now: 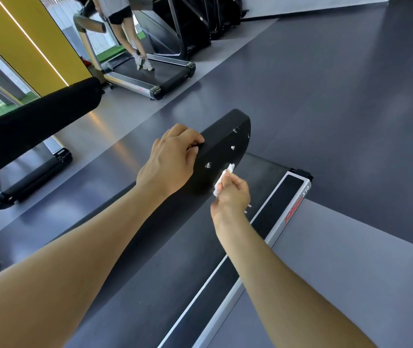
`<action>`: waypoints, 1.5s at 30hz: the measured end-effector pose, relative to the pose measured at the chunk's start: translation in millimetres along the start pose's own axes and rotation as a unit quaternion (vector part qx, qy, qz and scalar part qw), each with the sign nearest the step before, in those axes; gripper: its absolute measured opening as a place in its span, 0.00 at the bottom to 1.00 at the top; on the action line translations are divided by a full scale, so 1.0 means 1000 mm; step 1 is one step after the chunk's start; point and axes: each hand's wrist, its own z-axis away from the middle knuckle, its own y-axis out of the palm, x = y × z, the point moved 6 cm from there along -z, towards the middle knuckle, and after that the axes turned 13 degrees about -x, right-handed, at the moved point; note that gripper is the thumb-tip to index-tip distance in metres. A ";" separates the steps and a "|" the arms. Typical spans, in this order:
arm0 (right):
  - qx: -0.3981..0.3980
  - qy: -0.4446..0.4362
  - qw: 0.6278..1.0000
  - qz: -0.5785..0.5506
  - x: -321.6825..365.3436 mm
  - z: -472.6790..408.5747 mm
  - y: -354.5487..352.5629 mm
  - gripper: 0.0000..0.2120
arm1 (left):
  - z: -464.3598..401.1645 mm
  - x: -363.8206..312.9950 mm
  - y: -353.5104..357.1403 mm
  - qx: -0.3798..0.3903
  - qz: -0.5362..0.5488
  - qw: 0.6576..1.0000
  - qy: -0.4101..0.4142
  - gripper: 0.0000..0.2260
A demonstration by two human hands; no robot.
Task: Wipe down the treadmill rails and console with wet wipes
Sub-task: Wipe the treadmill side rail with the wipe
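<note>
Nearest the camera, two bare forearms reach out over the treadmill. The left hand curls over the top edge of a flat black handrail, steadying it. The right hand pinches a crumpled white wet wipe against the rail's side face. The rail's long axis runs up and away, so its unwiped end lies beyond the wipe, nearer the right hand.

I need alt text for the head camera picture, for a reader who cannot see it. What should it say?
A person's right hand pinches a crumpled white wet wipe against the side of a black treadmill handrail, while the left hand grips the rail's top edge. Below lie the treadmill belt and its silver side rail; another person walks on a treadmill behind.
</note>
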 end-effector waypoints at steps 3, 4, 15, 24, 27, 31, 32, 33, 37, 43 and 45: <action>-0.023 0.012 1.000 -0.004 0.014 -0.011 0.005 0.08 | 0.000 0.000 -0.001 0.001 -0.003 1.000 -0.004 0.10; -0.026 0.014 1.000 -0.007 0.016 -0.013 0.007 0.08 | 0.000 0.000 -0.001 0.001 -0.005 1.000 -0.005 0.10; -0.037 0.049 0.998 0.004 0.018 -0.015 0.008 0.03 | 0.000 -0.003 -0.003 0.008 -0.017 1.000 -0.007 0.10; 0.114 -0.224 0.965 0.079 -0.007 0.044 -0.001 0.08 | 0.000 -0.004 -0.004 0.011 0.004 1.000 -0.006 0.11; 0.112 -0.307 0.938 0.115 0.004 0.048 0.010 0.06 | -0.002 -0.002 -0.004 0.016 0.024 0.999 -0.015 0.11; 0.075 -0.348 0.929 0.104 0.052 0.029 0.042 0.10 | -0.002 0.002 -0.002 0.020 0.032 0.999 -0.025 0.11; 0.070 -0.345 0.930 0.109 0.060 0.027 0.047 0.09 | -0.003 0.002 -0.002 0.021 0.033 0.999 -0.028 0.11; 0.065 -0.343 0.930 0.111 0.064 0.026 0.050 0.09 | -0.003 0.002 -0.002 0.021 0.033 0.999 -0.029 0.11; 0.069 -0.331 0.938 0.080 0.030 0.045 0.024 0.07 | -0.004 0.002 -0.002 0.020 0.043 0.998 -0.028 0.12; 0.072 -0.271 0.958 0.063 0.031 0.038 0.027 0.10 | -0.003 0.003 -0.001 0.018 0.045 0.999 -0.024 0.12; 0.043 -0.263 0.962 0.061 0.054 0.019 0.040 0.11 | -0.002 0.002 -0.001 0.019 0.042 0.999 -0.028 0.11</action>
